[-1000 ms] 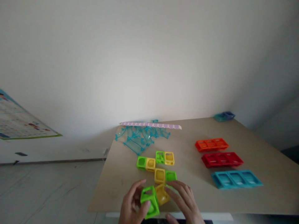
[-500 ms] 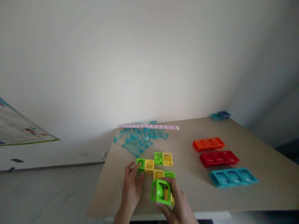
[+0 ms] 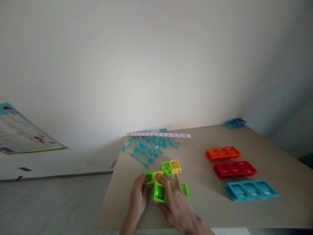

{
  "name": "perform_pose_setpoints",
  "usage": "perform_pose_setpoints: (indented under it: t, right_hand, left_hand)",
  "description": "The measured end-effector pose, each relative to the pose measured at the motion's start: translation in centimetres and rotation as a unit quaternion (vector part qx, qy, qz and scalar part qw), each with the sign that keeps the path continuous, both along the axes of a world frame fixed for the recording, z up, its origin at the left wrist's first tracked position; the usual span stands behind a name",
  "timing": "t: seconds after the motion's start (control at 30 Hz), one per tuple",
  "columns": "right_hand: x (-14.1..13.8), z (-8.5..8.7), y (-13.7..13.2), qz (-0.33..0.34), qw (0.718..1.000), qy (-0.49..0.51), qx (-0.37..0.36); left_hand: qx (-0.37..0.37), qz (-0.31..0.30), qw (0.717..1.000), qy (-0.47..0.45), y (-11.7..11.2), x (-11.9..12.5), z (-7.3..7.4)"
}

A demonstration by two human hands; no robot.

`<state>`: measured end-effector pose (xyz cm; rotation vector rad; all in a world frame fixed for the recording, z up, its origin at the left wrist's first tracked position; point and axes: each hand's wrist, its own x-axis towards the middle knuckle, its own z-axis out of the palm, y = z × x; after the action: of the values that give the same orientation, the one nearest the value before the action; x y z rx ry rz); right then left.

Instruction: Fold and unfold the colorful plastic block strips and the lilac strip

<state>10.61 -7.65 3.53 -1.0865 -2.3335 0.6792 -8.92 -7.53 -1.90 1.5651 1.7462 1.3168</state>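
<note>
My left hand point(image 3: 139, 192) has its fingers and thumb closed on the green end of a green-and-yellow block pair point(image 3: 148, 178) lying on the table. My right hand point(image 3: 174, 200) grips a second block pair, whose green hollow cube point(image 3: 159, 193) shows in front of the first. Its other half is covered by my fingers. Under and past that hand a green cube point(image 3: 185, 189) of another pair sticks out, with a bit of yellow between the fingers. Just behind, a green-and-yellow pair point(image 3: 175, 166) lies untouched.
On the table point(image 3: 195, 212) at right lie orange point(image 3: 223, 153), red point(image 3: 234, 169) and teal point(image 3: 251, 190) three-cell block strips. Clear teal plastic pieces point(image 3: 144, 153) lie at the back left by a purple-and-white strip point(image 3: 158, 134). Blue blocks point(image 3: 239, 122) sit in the far corner.
My right hand has lowered its green-and-yellow pair and moved it forward and left against the others. My left hand has closed on the left pair. The view has shifted slightly.
</note>
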Motion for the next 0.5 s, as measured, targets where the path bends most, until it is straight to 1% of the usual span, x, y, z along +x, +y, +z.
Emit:
perform_pose_setpoints:
  t: [0.17,0.2,0.27,0.37,0.43,0.5]
  right_hand:
    - [0.2,0.2,0.2,0.014,0.999,0.026,-0.023]
    - [0.4,0.1,0.2,0.015,0.999,0.035,-0.032]
    - [0.8,0.1,0.2,-0.002,0.996,0.067,-0.057]
    - [1.7,0.4,-0.2,-0.053,0.981,0.150,-0.106]
    - [2.1,0.8,-0.7,-0.066,0.969,0.200,-0.132]
    - [2.4,1.2,-1.3,-0.067,0.961,0.228,-0.139]
  left_hand:
    - [-0.014,0.019,0.999,-0.035,-0.6,-1.7,1.6]
    - [-0.017,0.019,0.999,-0.048,-0.9,-1.9,2.0]
    - [-0.024,0.013,0.994,-0.105,-1.7,-1.9,2.7]
    - [-0.039,-0.006,0.979,-0.198,-3.2,-1.2,3.3]
    - [-0.047,-0.028,0.979,-0.197,-4.2,-0.3,3.4]
    - [-0.037,-0.064,0.983,-0.171,-5.0,0.8,3.6]
